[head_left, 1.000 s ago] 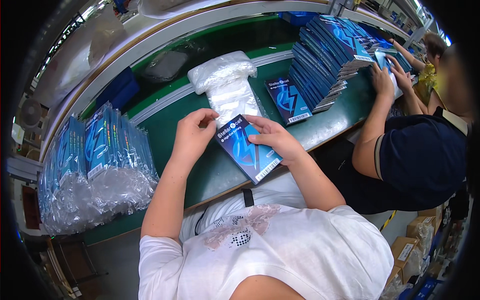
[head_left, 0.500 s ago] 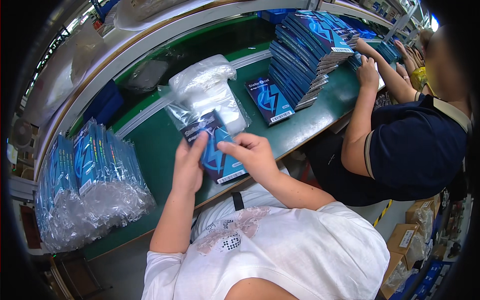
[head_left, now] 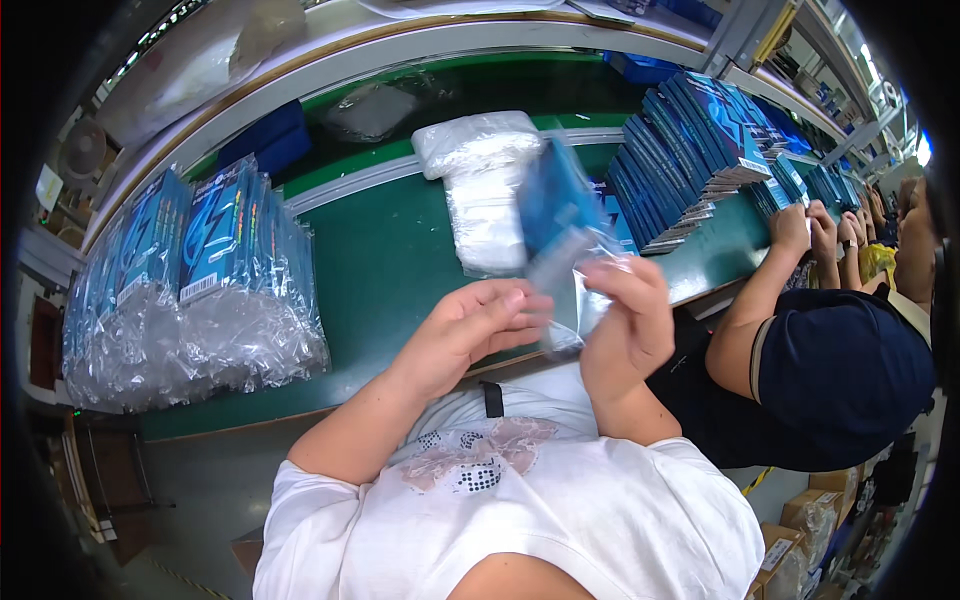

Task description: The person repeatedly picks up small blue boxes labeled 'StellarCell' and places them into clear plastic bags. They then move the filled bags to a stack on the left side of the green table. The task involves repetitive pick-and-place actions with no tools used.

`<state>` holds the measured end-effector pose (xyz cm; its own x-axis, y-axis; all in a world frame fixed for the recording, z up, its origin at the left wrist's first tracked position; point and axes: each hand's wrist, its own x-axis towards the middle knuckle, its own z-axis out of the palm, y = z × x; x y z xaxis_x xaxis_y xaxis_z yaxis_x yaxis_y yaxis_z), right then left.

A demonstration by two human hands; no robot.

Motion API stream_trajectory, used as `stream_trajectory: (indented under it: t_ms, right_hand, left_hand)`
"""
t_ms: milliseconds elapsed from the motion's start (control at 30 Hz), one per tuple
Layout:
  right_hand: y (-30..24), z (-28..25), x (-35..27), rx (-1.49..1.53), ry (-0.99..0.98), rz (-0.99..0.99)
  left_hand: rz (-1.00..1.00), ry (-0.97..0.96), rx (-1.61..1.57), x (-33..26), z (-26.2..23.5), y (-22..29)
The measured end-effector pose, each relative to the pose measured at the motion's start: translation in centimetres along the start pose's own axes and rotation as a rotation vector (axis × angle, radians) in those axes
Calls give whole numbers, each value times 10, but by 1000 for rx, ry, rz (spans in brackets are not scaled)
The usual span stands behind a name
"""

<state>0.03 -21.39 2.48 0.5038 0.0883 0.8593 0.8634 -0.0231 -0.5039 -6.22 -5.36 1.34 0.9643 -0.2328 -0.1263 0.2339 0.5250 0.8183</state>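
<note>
Open green surface (head_left: 390,270) straight ahead of the hands, between the row of bagged blue boxes (head_left: 200,270) on the left and the pile of clear bags (head_left: 485,195) in the middle: widest free lane. Right side is tight: stacked blue boxes (head_left: 690,150) stand just past the bag pile, and a co-worker's arm (head_left: 760,300) leans on the edge there. Raised rail (head_left: 420,165) blocks the far side.
</note>
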Motion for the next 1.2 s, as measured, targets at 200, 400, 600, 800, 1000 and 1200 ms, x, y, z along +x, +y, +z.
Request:
stream_trajectory:
  t_ms: [200,400,600,800,1000,1200]
  right_hand:
    - [-20,15,-2,287,-463,112]
    - [-34,17,15,455,-608,-195]
    - [21,1,1,163,-231,217]
    - [99,-17,-2,-651,-322,157]
    - [92,-21,-27,-833,-501,211]
    - [96,-21,-33,-961,-467,246]
  left_hand:
    - [-145,-62,-205,-4,9,17]
    - [257,297,65,-46,23,64]
    - [1227,736,1438,-79,-30,138]
    - [606,1099,1783,-98,-60,137]
    - [667,1139,2103,-97,-73,137]
    - [1113,754,1785,-63,-1,95]
